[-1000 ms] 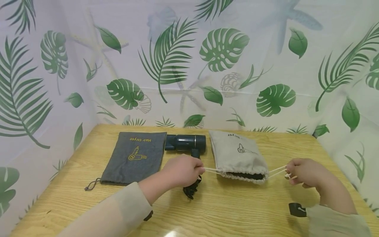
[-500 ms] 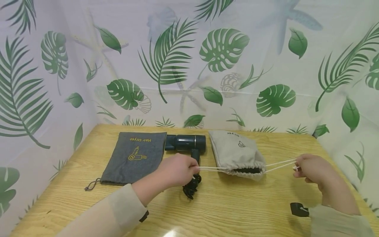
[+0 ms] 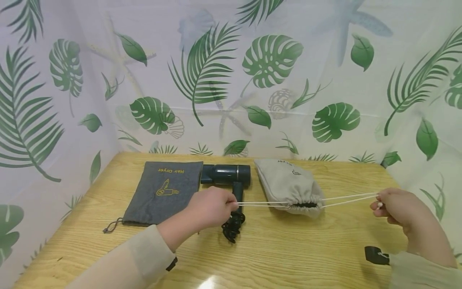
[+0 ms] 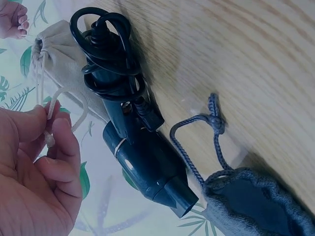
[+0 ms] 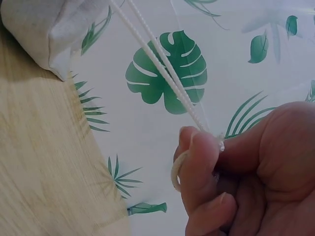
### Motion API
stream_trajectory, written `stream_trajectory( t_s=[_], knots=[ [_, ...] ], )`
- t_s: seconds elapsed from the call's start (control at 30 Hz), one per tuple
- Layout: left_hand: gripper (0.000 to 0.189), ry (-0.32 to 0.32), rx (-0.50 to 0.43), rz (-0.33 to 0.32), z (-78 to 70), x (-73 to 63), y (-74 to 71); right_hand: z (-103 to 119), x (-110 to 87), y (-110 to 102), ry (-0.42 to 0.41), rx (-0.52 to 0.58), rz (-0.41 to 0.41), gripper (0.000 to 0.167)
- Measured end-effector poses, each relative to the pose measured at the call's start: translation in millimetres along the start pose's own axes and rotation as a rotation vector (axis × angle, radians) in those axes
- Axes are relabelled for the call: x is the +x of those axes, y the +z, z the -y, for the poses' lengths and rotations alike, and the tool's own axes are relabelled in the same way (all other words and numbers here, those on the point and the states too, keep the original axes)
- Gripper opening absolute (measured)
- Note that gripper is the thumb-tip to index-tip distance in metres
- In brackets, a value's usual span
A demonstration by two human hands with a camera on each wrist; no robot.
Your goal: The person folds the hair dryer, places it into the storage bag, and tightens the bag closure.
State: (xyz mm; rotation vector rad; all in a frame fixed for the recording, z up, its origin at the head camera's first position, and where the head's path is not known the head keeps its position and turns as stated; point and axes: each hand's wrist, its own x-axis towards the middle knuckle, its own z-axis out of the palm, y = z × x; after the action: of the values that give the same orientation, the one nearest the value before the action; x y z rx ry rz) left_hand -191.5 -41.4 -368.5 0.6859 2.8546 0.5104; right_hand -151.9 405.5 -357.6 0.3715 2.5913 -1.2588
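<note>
A light beige drawstring bag (image 3: 288, 182) lies at the right of the table, its gathered mouth toward me and narrowed to a small dark gap. My left hand (image 3: 211, 206) pinches the white cord (image 3: 261, 204) on the bag's left side between thumb and fingers. On the other side my right hand (image 3: 400, 206) pinches the opposite cord (image 3: 348, 198), its knot by the fingers. Both cords run taut from the mouth. In the left wrist view the left hand (image 4: 39, 167) holds the cord's looped end; the right wrist view has the right hand (image 5: 241, 172) gripping two strands.
A dark hair dryer (image 3: 231, 174) with a coiled black cable (image 3: 234, 228) lies left of the beige bag, partly behind my left hand. Left of it is a flat dark grey bag (image 3: 164, 192) lettered "Hair Dryer". A leaf-patterned sheet (image 3: 223, 80) stands behind the wooden table (image 3: 288, 257).
My hands have moved apart, the left slightly leftward and the right farther rightward, each still holding its cord. The beige bag's mouth has drawn narrower and its fabric has bunched.
</note>
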Motion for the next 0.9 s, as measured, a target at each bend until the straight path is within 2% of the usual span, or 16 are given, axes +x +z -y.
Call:
stream_trajectory(
  t_s=[0.1, 0.3, 0.47, 0.7, 0.9],
  knots=[
    [0.021, -0.012, 0.001, -0.003, 0.9, -0.4, 0.0, -2.1, -0.1, 0.0, -0.004, -0.007, -0.042, 0.043],
    [0.023, -0.015, 0.015, -0.011, 2.9, -1.2, -0.5, -5.2, 2.7, 3.7, -0.008, 0.023, -0.238, 0.042],
    [0.022, -0.006, 0.041, -0.029, 5.0, -2.5, -2.9, -7.8, 7.3, 4.5, -0.047, 0.111, -0.290, 0.039],
    [0.022, -0.006, 0.034, -0.035, 9.2, -5.0, -3.4, -4.4, 5.7, 2.7, -0.036, 0.640, -0.372, 0.019],
    [0.018, 0.002, 0.058, -0.035, 8.6, -6.5, -4.6, -7.5, 5.4, 0.4, -0.055, 0.926, -0.482, 0.014]
  ],
)
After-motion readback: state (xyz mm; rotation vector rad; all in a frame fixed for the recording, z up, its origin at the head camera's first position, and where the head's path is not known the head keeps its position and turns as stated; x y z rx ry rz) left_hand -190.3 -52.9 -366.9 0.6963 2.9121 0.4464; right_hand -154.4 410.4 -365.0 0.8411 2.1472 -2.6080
